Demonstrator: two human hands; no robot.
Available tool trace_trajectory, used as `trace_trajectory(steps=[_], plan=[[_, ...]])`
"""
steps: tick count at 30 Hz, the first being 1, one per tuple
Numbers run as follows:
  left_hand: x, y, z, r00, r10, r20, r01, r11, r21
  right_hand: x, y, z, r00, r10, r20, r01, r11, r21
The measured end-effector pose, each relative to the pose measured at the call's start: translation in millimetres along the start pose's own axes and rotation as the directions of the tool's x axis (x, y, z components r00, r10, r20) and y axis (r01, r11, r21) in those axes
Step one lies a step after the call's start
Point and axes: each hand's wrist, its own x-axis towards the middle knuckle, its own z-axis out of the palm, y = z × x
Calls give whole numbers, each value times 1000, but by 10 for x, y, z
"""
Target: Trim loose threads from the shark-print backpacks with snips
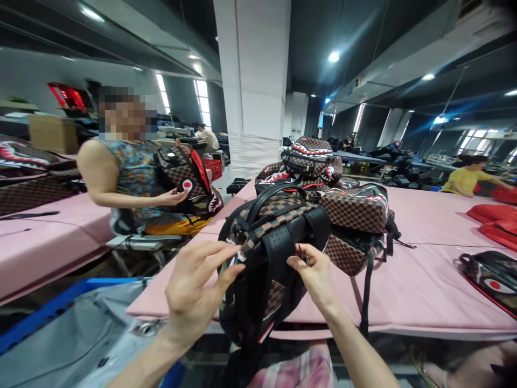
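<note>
A brown checkered backpack with black straps and a top handle stands tilted at the pink table's front edge, its strap side towards me. My left hand is at its left edge, thumb and forefinger curled around the trim there; the exact spot they pinch is partly hidden. Close to the black back panel, my right hand is closed on a small dark metal tool that looks like thread snips. Its fingers mostly cover it.
More checkered backpacks are piled behind on the pink table. Another bag and red pieces lie to the right. At left, a seated co-worker handles a backpack. A blue crate with grey fabric sits low left.
</note>
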Motion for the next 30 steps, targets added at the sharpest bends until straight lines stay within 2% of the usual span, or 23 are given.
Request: trace_trajectory(steps=[2,4,6,8,10,11,12,13,14,16,17,18,21,24,27,30], plan=[[313,106,13,988,133,83,-137,990,35,-2,20,17,1000,17,2,-17,999,39],[616,179,131,933,237,270,-260,964,52,-12,33,12,1000,22,0,-22,999,48],[880,208,296,828,314,465,-373,927,39,-18,43,-10,1000,17,22,-17,1000,24],[1077,200,441,691,361,626,-454,891,-12,-15,59,-36,998,8,61,-8,1000,-2],[1184,175,523,570,385,726,-489,869,-76,-7,79,-61,995,-6,104,8,1000,-21],[1200,159,538,533,395,748,-497,862,-101,-1,87,-75,992,-16,123,20,999,-30],[1193,144,539,534,399,746,-495,862,-107,6,92,-91,990,-26,138,32,999,-40],[1167,130,530,568,398,720,-480,871,-103,13,91,-112,988,-37,152,46,997,-55],[1126,119,516,633,385,672,-445,891,-92,22,85,-139,986,-49,160,62,995,-78],[1027,113,490,798,296,525,-319,947,-49,45,54,-212,985,-104,139,125,980,-156],[980,119,483,862,230,452,-242,970,-30,59,30,-254,981,-156,113,178,959,-218],[940,131,481,900,170,401,-176,984,-23,74,1,-295,971,-225,76,238,925,-296],[880,184,501,933,74,353,-69,997,-27,125,-93,-380,886,-463,21,404,749,-526],[885,225,516,928,66,365,-40,996,-77,187,-166,-384,775,-626,91,545,587,-599],[897,238,506,923,106,369,-57,988,-141,250,-202,-356,689,-709,150,641,499,-583],[897,245,490,919,150,364,-90,980,-177,287,-211,-346,662,-726,185,671,464,-579]])
